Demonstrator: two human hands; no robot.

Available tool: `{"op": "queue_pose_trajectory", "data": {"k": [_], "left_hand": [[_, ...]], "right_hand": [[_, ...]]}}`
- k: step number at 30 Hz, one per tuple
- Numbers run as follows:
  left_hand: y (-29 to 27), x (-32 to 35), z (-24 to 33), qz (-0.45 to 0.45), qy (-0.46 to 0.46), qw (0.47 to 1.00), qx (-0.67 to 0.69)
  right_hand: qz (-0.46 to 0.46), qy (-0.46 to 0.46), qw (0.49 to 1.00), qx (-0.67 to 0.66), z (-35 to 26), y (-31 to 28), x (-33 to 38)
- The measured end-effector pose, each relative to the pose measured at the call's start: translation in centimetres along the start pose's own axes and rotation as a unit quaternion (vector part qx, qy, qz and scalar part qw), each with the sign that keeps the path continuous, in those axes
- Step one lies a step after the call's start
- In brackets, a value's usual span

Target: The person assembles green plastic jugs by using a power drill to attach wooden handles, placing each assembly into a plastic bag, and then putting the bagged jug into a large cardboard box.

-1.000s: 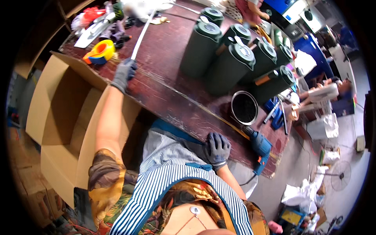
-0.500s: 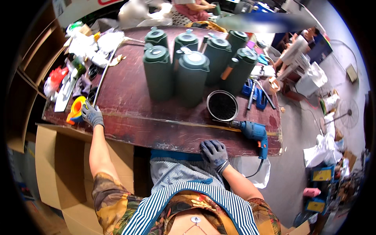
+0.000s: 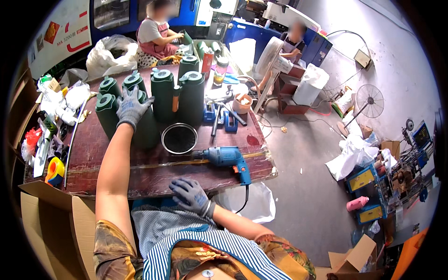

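Several dark green lidded pitchers [image 3: 190,100] stand upright in a group on the dark red table. My left hand [image 3: 132,107], in a grey glove, reaches over the front middle pitcher [image 3: 146,128]. Its fingers are spread across the lid area, hiding most of the lid. My gloved right hand [image 3: 190,194] is at the table's front edge in front of my apron, fingers stretched out and holding nothing. Between the hands and pitchers are a round metal-rimmed container [image 3: 179,138] with a black inside and a blue power drill [image 3: 224,156] lying on its side.
Orange-yellow tape rolls [image 3: 55,171], a thin rod [image 3: 77,140] and bagged clutter lie at the table's left. Blue-handled tools [image 3: 231,120] and a pinkish cup [image 3: 242,103] are at right. An open cardboard box [image 3: 56,233] stands lower left. Two people sit beyond, near a fan [image 3: 269,53].
My left hand has left the tape rolls and moved up and right onto the front middle pitcher. My right hand stays by the table edge. The view has swung right and upward.
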State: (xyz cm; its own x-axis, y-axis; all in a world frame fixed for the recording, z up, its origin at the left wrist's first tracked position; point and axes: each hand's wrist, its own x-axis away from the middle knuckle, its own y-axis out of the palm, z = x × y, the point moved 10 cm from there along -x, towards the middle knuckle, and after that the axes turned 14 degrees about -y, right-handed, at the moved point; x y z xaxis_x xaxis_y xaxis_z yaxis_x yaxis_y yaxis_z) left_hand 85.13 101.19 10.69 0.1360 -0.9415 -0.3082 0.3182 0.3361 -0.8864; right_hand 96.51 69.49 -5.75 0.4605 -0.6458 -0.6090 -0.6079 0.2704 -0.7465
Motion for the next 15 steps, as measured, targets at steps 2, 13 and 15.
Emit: {"op": "queue_pose_trajectory", "data": {"k": [2,13,15], "left_hand": [[1.0,1.1,1.0,0.01,0.01,1.0,-0.001],[-19.1,18.1,-1.2,0.284,0.286,0.888,0.222],[-20.1,19.7,-6.8,0.158,0.159,0.866,0.447]], "right_hand": [[0.022,0.018,1.0,-0.012,-0.4,-2.5,2.3],[0.099,0.124,0.981,-0.113,0.7,-7.9,11.4],[0.148,0.161,0.967,-0.131,2.2,-8.8,12.5]]}}
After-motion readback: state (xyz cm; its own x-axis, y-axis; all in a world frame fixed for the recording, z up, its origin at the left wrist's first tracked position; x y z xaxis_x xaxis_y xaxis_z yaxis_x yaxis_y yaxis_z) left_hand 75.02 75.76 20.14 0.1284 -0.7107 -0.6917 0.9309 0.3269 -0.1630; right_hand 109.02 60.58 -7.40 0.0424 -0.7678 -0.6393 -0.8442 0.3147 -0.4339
